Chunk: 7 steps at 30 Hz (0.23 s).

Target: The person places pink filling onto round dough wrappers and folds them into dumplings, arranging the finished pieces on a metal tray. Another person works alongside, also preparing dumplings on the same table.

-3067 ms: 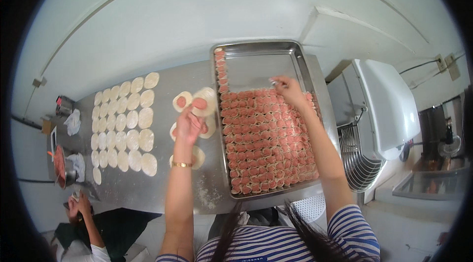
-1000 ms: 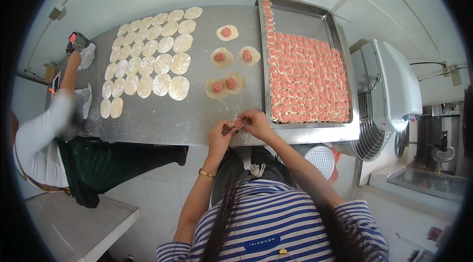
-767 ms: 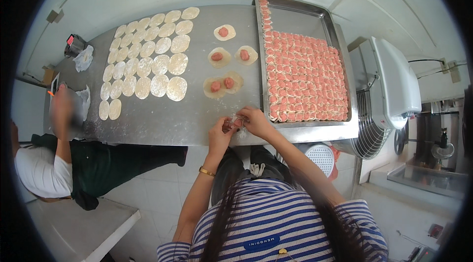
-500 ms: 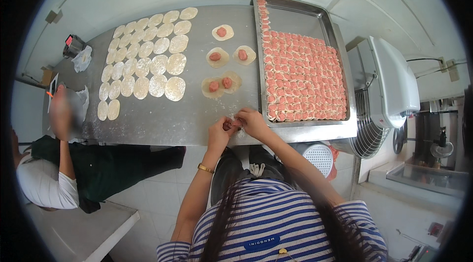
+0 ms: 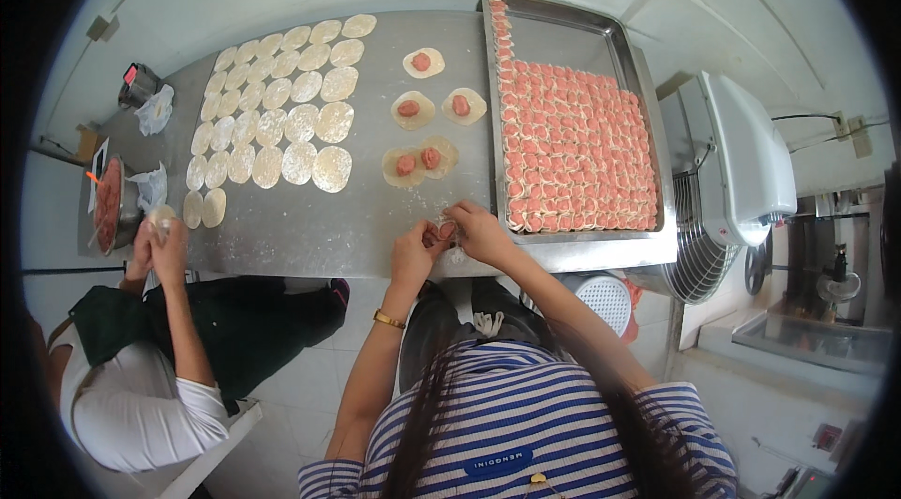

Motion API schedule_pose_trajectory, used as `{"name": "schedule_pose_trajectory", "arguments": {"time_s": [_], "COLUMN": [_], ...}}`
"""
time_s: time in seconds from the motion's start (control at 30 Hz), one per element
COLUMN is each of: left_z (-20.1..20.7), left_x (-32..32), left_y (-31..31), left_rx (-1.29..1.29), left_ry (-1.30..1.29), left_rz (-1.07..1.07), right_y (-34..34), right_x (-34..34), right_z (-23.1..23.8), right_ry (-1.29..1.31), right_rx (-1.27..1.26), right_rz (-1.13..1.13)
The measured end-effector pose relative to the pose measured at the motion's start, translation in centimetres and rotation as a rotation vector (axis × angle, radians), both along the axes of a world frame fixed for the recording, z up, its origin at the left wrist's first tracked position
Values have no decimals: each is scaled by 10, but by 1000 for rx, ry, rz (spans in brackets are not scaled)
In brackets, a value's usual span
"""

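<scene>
My left hand (image 5: 416, 252) and my right hand (image 5: 477, 231) meet over the front edge of the steel table, pinching a small dumpling (image 5: 447, 229) between them. Pink filling shows at its top; the fingers hide most of the wrapper. Beyond my hands lie several round wrappers, each with a lump of pink meat filling (image 5: 408, 108); the nearest two overlap. To their right sits a deep metal tray (image 5: 574, 238), mostly covered with rows of open-topped dumplings (image 5: 582, 152). Bare metal shows at the tray's far end.
Rows of plain floured wrappers (image 5: 270, 126) cover the table's left half. At the left end a co-worker (image 5: 141, 386) holds a pale wrapper (image 5: 161, 214) beside a bowl of meat filling (image 5: 108, 203). A white machine with a wire guard (image 5: 741, 156) stands right of the tray.
The co-worker's hands have moved from over the filling bowl to the right and come together around a wrapper. My hands stay in nearly the same place, still working the dumpling.
</scene>
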State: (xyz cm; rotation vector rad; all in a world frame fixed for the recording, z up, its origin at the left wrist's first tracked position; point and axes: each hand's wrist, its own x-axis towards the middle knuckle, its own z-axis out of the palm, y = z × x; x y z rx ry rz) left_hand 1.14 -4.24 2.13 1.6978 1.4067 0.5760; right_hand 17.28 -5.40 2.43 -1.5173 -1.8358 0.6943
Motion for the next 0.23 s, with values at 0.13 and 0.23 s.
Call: {"name": "schedule_pose_trajectory", "arguments": {"time_s": [0.13, 0.23], "left_z": [-3, -4], "left_x": [-1, -2], "left_y": [0, 2], "left_rx": [29, -14], "left_ry": [-39, -36], "left_rz": [12, -1], "right_y": [-1, 4], "right_x": [1, 4], "right_z": [0, -4], "right_ry": [39, 25], "right_rx": [-82, -169], "right_rz": [56, 145]}}
